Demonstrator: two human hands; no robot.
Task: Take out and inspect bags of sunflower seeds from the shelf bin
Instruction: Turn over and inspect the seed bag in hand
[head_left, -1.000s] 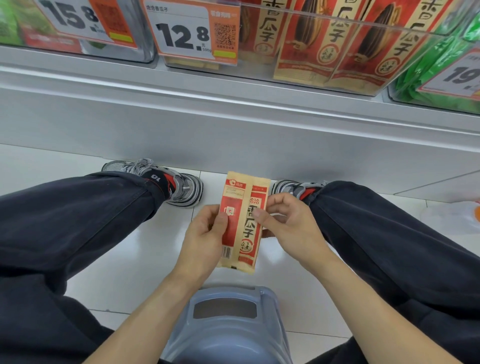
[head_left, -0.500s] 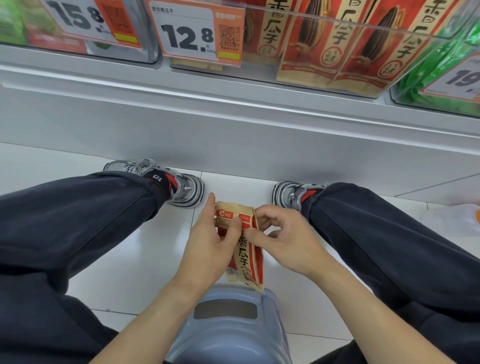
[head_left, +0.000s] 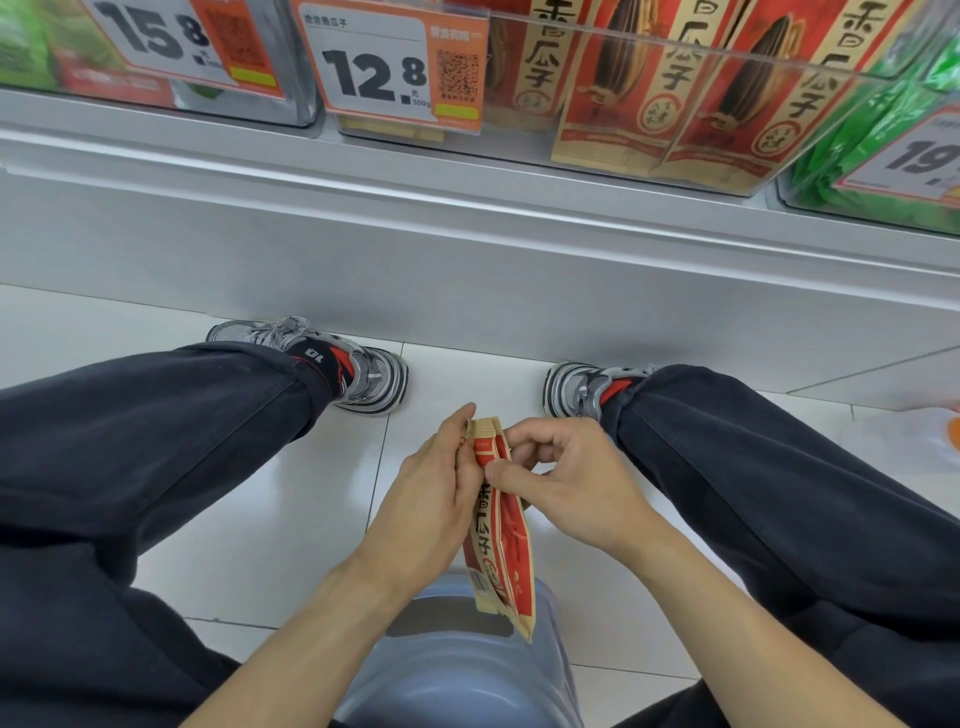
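Red-and-tan bag of sunflower seeds (head_left: 498, 525) hangs edge-on between our knees, above a grey stool (head_left: 457, 675). Our left hand (head_left: 436, 488) and right hand (head_left: 566, 483) both pinch its upper part. More bags (head_left: 649, 88) fill the shelf bin (head_left: 779, 78).

Single head view, wide-angle, looking steeply down past knees; shelf bin (head_left: 675, 104) close ahead.

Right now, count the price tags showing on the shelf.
3: the 15.8 tag at upper left, the 12.8 tag on the middle bin, and a cut-off tag at far right. Others may lie outside the frame.
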